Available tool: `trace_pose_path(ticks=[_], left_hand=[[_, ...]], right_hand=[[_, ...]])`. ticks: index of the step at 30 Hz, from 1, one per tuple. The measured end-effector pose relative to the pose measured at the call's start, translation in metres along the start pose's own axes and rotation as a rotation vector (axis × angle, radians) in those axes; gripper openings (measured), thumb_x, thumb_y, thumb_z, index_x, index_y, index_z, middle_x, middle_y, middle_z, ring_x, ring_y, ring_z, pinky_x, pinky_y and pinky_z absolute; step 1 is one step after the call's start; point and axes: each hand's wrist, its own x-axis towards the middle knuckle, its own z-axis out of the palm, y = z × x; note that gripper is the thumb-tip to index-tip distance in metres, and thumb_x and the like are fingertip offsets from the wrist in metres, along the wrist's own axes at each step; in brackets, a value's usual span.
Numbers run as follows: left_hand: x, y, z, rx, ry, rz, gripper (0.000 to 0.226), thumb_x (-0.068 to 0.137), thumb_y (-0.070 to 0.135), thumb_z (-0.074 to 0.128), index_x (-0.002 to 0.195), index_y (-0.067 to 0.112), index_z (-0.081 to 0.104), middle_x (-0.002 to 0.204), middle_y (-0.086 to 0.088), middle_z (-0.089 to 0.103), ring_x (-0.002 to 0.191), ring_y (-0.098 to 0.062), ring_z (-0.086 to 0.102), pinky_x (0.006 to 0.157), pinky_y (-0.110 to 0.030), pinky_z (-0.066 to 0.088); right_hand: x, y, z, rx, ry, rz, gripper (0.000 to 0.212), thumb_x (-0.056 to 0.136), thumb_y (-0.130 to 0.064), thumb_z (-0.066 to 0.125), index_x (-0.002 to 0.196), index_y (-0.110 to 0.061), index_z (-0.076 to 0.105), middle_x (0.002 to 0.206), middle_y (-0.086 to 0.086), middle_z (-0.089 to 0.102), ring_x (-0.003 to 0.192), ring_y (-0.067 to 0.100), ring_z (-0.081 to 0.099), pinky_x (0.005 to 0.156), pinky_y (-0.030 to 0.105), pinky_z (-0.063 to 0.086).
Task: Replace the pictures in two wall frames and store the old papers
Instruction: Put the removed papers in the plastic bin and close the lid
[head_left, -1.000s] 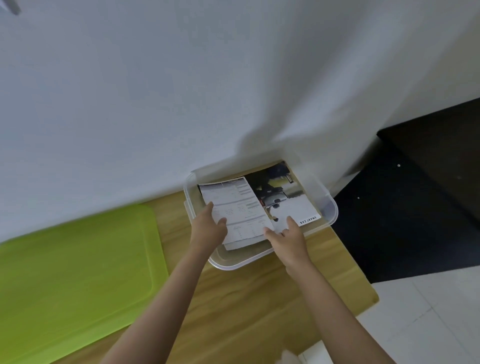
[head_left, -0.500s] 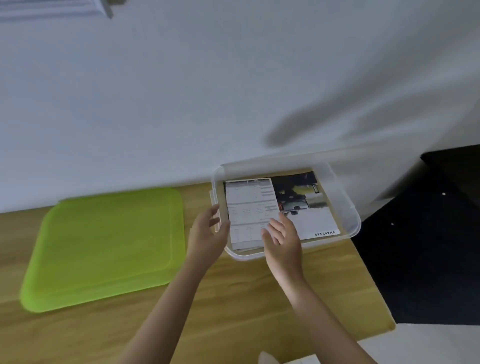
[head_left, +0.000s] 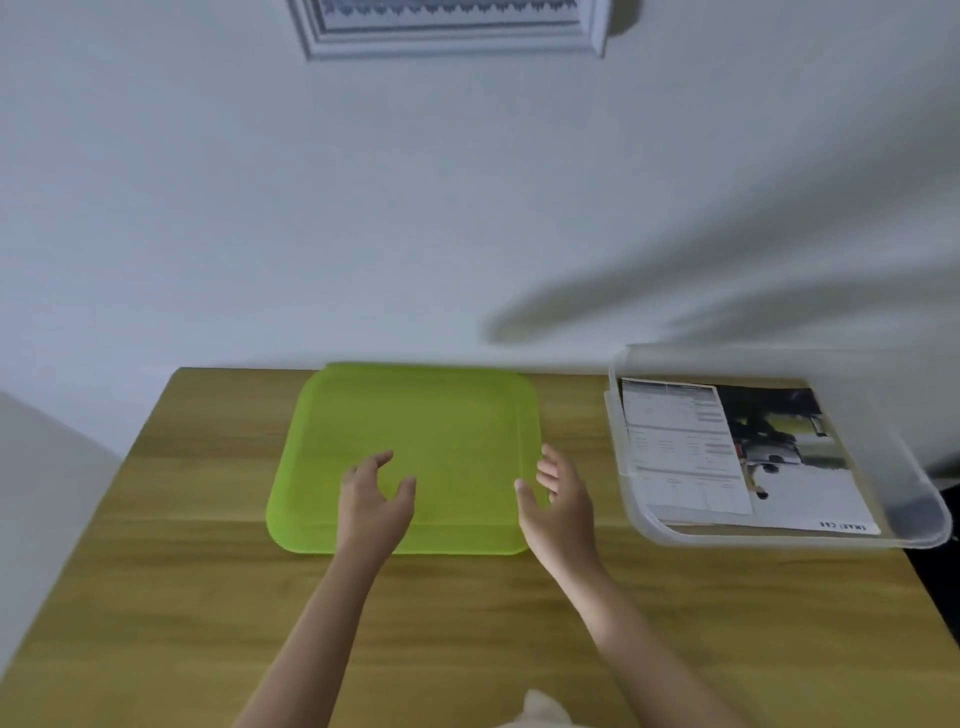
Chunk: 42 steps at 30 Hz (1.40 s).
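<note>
A clear plastic box (head_left: 914, 499) stands on the wooden table (head_left: 675, 613) at the right. Inside it lie a printed white sheet (head_left: 680, 441) and, under it, a car picture (head_left: 795, 441). A flat green lid (head_left: 415, 415) lies in the middle of the table. My left hand (head_left: 371, 506) hovers over the lid's near part with its fingers spread and loosely bent, holding nothing. My right hand (head_left: 558, 501) is at the lid's right edge, fingers relaxed and empty. A white wall frame (head_left: 452, 31) hangs above, cut off by the top edge.
The white wall rises right behind the table. The table's left edge meets a pale surface (head_left: 47, 467). Dark floor shows past the table's right end (head_left: 935, 587). A bit of light cloth (head_left: 540, 709) shows at the bottom edge.
Both hands have left the papers in the clear box and moved left to the green lid. The view has swung left and up, bringing the wall frame into sight.
</note>
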Motion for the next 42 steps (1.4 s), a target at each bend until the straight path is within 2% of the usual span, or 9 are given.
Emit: trace_pose_path(ticks=[5, 9, 13, 19, 23, 26, 32, 35, 42], left_hand=[[0.043, -0.048, -0.052, 0.166, 0.036, -0.122, 0.053, 0.083, 0.027, 0.063, 0.132, 0.017, 0.046, 0.141, -0.018, 0.036, 0.128, -0.038, 0.035, 0.104, -0.046, 0.032], [0.07, -0.07, -0.071, 0.224, -0.06, -0.186, 0.062, 0.083, 0.031, 0.061, 0.14, 0.018, 0.038, 0.148, -0.017, 0.028, 0.133, -0.04, 0.029, 0.108, -0.049, 0.027], [0.081, -0.076, -0.074, 0.235, -0.108, -0.146, 0.067, 0.081, 0.031, 0.063, 0.141, 0.018, 0.036, 0.146, -0.011, 0.034, 0.132, -0.037, 0.032, 0.106, -0.048, 0.03], [0.081, -0.075, -0.083, 0.173, -0.023, -0.096, 0.06, 0.081, 0.032, 0.066, 0.136, 0.022, 0.045, 0.14, -0.009, 0.039, 0.126, -0.033, 0.04, 0.103, -0.046, 0.034], [0.071, -0.064, -0.084, 0.031, 0.024, -0.035, 0.056, 0.082, 0.024, 0.068, 0.135, 0.021, 0.048, 0.137, -0.007, 0.038, 0.123, -0.024, 0.044, 0.089, -0.035, 0.039], [0.062, -0.051, -0.082, 0.014, 0.06, 0.026, 0.052, 0.082, 0.019, 0.067, 0.132, 0.022, 0.051, 0.131, -0.007, 0.042, 0.119, -0.022, 0.047, 0.087, -0.03, 0.037], [0.033, -0.005, -0.055, 0.003, 0.06, 0.094, 0.049, 0.082, 0.018, 0.068, 0.129, 0.023, 0.055, 0.125, -0.006, 0.045, 0.11, -0.021, 0.05, 0.082, -0.03, 0.039], [0.013, 0.027, -0.025, -0.001, 0.039, 0.123, 0.05, 0.081, 0.019, 0.068, 0.129, 0.023, 0.054, 0.125, -0.005, 0.045, 0.099, -0.012, 0.045, 0.081, -0.028, 0.037], [-0.041, 0.1, 0.062, 0.044, -0.043, 0.17, 0.053, 0.083, 0.024, 0.066, 0.133, 0.022, 0.05, 0.13, -0.006, 0.043, 0.095, -0.008, 0.041, 0.079, -0.027, 0.035]], right_hand=[[0.004, 0.001, 0.047, -0.286, 0.064, 0.093, 0.059, 0.088, -0.026, 0.061, 0.14, -0.015, 0.037, 0.137, 0.015, 0.036, 0.13, 0.03, 0.035, 0.104, 0.034, 0.032], [0.017, 0.001, 0.062, -0.534, 0.094, 0.283, 0.076, 0.084, -0.047, 0.06, 0.146, -0.022, 0.025, 0.148, 0.021, 0.027, 0.136, 0.037, 0.027, 0.112, 0.047, 0.025], [0.022, -0.001, 0.07, -0.541, 0.09, 0.347, 0.083, 0.08, -0.05, 0.065, 0.147, -0.025, 0.023, 0.147, 0.018, 0.028, 0.134, 0.038, 0.028, 0.11, 0.048, 0.029], [0.02, -0.007, 0.067, -0.426, 0.155, 0.359, 0.089, 0.073, -0.044, 0.075, 0.146, -0.028, 0.027, 0.142, 0.02, 0.026, 0.131, 0.039, 0.025, 0.105, 0.049, 0.032], [0.012, -0.014, 0.056, -0.397, 0.214, 0.302, 0.089, 0.072, -0.042, 0.076, 0.145, -0.028, 0.028, 0.141, 0.019, 0.026, 0.13, 0.037, 0.025, 0.106, 0.048, 0.031], [0.007, -0.023, 0.034, -0.398, 0.26, 0.247, 0.088, 0.073, -0.04, 0.077, 0.145, -0.027, 0.03, 0.142, 0.018, 0.026, 0.132, 0.036, 0.024, 0.107, 0.049, 0.029], [0.007, -0.022, -0.037, -0.367, 0.331, 0.144, 0.086, 0.07, -0.038, 0.08, 0.143, -0.024, 0.036, 0.139, 0.018, 0.03, 0.126, 0.037, 0.03, 0.105, 0.051, 0.032], [0.011, -0.011, -0.085, -0.345, 0.36, 0.127, 0.085, 0.069, -0.037, 0.08, 0.142, -0.025, 0.037, 0.14, 0.017, 0.03, 0.127, 0.036, 0.029, 0.105, 0.05, 0.032], [0.028, 0.031, -0.211, -0.294, 0.408, 0.119, 0.084, 0.068, -0.036, 0.081, 0.141, -0.029, 0.039, 0.141, 0.015, 0.029, 0.129, 0.034, 0.025, 0.104, 0.052, 0.034]])
